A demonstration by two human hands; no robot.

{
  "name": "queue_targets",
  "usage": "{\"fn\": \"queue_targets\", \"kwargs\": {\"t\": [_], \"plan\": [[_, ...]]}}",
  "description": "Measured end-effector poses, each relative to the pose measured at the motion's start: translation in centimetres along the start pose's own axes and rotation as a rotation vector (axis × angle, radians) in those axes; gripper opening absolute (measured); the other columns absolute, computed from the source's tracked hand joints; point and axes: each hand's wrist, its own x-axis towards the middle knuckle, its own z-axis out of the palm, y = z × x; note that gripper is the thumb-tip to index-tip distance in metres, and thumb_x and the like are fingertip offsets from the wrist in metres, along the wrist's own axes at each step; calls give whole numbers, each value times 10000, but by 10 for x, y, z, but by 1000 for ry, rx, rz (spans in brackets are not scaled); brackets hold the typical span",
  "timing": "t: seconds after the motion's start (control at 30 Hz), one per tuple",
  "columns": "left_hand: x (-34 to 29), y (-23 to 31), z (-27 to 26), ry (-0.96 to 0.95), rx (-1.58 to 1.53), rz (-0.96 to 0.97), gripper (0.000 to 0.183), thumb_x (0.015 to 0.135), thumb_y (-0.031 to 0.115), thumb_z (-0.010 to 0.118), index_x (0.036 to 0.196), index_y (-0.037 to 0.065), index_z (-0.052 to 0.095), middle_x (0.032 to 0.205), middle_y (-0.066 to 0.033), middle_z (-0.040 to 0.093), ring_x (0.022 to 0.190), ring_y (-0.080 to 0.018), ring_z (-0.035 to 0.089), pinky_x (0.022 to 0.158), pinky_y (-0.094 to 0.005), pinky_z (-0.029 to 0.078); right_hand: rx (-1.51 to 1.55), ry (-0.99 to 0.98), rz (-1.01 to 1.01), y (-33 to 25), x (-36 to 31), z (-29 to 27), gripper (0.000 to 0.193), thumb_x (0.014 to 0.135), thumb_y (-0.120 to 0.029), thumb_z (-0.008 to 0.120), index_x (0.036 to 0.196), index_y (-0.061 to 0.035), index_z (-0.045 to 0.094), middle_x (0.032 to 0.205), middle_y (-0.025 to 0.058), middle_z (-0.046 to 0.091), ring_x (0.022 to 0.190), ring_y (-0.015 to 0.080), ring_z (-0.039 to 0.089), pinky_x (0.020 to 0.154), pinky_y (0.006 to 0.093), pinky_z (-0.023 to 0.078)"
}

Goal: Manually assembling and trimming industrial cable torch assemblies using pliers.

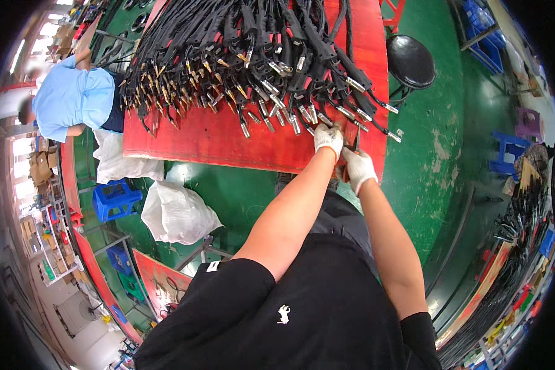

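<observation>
A big heap of welding torches with black handles, red triggers and brass or silver tips covers much of the red tabletop. My left hand, in a white knit glove, is at the heap's near edge, beside silver torch nozzles. Its fingers are curled, and what lies in them is hidden. Just right of it and closer to me, over the table's front edge, my right hand wears a matching glove. This hand is closed around something dark and slim that I cannot make out, partly covered by the fingers.
Right of the table stands a round black stool. White sacks and a blue plastic stool are on the green floor at left. A person in a light blue shirt works at the table's left side. Black cables line the far right.
</observation>
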Motion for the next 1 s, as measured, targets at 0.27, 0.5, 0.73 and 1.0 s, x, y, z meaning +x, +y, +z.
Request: {"fn": "queue_targets", "kwargs": {"t": [0.27, 0.5, 0.73, 1.0], "plan": [[16, -20, -5, 28, 45, 27, 348, 915, 309, 658, 927, -39, 653, 849, -254, 678, 802, -380, 672, 730, -446, 506, -186, 27, 78, 11, -12, -32, 375, 939, -361, 655, 1071, -11, 619, 714, 19, 527, 542, 141, 466, 491, 345, 433], [7, -5, -13, -38, -136, 80, 209, 943, 199, 638, 897, -1, 603, 699, -110, 617, 616, -227, 592, 599, -377, 463, -337, 110, 115, 48, -55, -150, 353, 915, -344, 664, 1043, -20, 609, 725, 20, 495, 585, 146, 497, 522, 334, 462], [-32, 37, -1, 0, -250, -72, 136, 939, 101, 607, 834, 63, 529, 636, -50, 539, 453, -188, 525, 402, -361, 409, -186, 344, 277, 98, -101, -219, 479, 897, -304, 650, 1300, -51, 599, 1010, 72, 619, 808, 209, 562, 630, 395, 489], [22, -20, -49, -115, 40, 207, 115, 944, 169, 558, 855, 121, 503, 745, -58, 560, 593, -219, 551, 556, -419, 505, -119, 957, 666, 233, -254, -457, 431, 925, -326, 602, 1324, -167, 563, 1251, 55, 583, 1087, 324, 565, 809, 573, 472]]}}
